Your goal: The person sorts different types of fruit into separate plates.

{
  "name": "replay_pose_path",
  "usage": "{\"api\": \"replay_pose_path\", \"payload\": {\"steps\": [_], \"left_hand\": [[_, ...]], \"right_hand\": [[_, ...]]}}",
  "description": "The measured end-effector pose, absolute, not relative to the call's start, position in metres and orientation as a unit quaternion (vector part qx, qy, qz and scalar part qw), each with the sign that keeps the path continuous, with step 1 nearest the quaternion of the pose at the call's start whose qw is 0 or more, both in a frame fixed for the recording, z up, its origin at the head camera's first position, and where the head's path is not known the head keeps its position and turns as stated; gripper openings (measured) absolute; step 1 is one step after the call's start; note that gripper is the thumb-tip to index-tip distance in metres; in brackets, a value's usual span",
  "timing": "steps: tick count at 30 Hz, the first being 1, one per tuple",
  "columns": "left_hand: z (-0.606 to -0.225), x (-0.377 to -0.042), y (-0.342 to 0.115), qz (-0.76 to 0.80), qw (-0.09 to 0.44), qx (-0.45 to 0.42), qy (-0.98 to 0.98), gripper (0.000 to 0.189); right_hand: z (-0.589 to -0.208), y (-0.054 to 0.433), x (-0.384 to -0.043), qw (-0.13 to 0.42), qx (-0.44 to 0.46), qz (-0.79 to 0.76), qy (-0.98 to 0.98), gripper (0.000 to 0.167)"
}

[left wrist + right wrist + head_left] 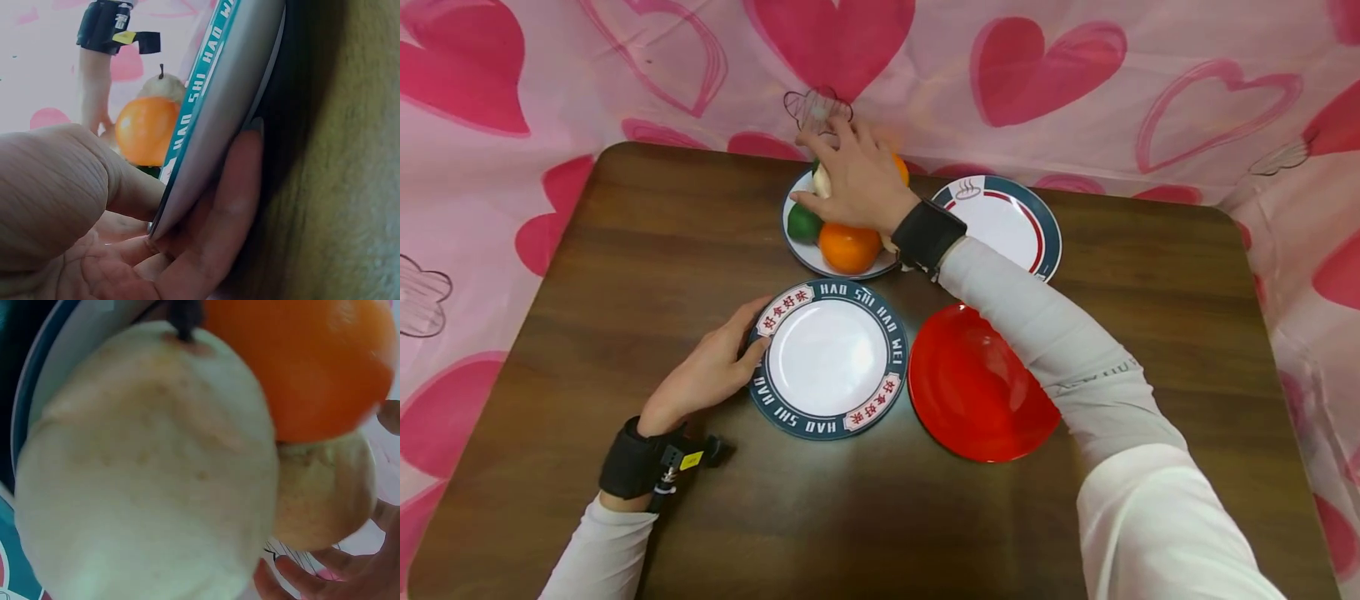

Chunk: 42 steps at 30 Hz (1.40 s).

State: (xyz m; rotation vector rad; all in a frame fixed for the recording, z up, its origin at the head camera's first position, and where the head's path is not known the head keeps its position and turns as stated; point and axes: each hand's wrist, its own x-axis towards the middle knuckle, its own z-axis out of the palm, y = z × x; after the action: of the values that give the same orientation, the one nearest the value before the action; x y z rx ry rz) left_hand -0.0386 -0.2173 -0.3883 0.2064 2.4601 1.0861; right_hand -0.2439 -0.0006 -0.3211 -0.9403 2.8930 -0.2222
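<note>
My left hand (711,367) grips the left edge of a white plate (827,358) with a dark blue lettered rim, thumb over the rim and fingers underneath. In the left wrist view that plate (206,119) looms close, its underside showing. My right hand (861,183) spreads its fingers above a fruit plate (811,255). On this plate lie an orange (850,248), a dark green item (803,223) and another orange fruit (901,169). A pale pear (144,469) fills the right wrist view, beside a tan rounded item (325,494). Whether the right fingers touch anything cannot be told.
A red plate (970,383) sits right of the lettered plate, partly under my right forearm. Behind that arm is another blue-rimmed plate (1000,229). The brown table (625,275) meets a pink heart-patterned cloth (865,42) at its back and sides.
</note>
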Motion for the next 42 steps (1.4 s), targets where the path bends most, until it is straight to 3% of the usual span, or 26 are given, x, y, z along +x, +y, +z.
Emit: {"api": "replay_pose_path", "payload": {"steps": [19, 26, 34, 42], "left_hand": [[-0.393, -0.042, -0.213, 0.402, 0.219, 0.081, 0.885, 0.067], [-0.394, -0.043, -0.212, 0.397, 0.221, 0.085, 0.887, 0.066], [-0.395, -0.043, -0.215, 0.402, 0.224, 0.084, 0.884, 0.066], [-0.394, -0.041, -0.218, 0.398, 0.214, 0.086, 0.888, 0.066]], "right_hand": [[-0.336, 0.003, -0.248, 0.09, -0.309, -0.097, 0.942, 0.06], [-0.324, 0.005, -0.242, 0.048, -0.33, -0.12, 0.935, 0.059], [-0.294, 0.005, -0.218, 0.004, -0.359, -0.135, 0.924, 0.052], [-0.289, 0.002, -0.165, -0.021, -0.443, -0.129, 0.887, 0.047]]}}
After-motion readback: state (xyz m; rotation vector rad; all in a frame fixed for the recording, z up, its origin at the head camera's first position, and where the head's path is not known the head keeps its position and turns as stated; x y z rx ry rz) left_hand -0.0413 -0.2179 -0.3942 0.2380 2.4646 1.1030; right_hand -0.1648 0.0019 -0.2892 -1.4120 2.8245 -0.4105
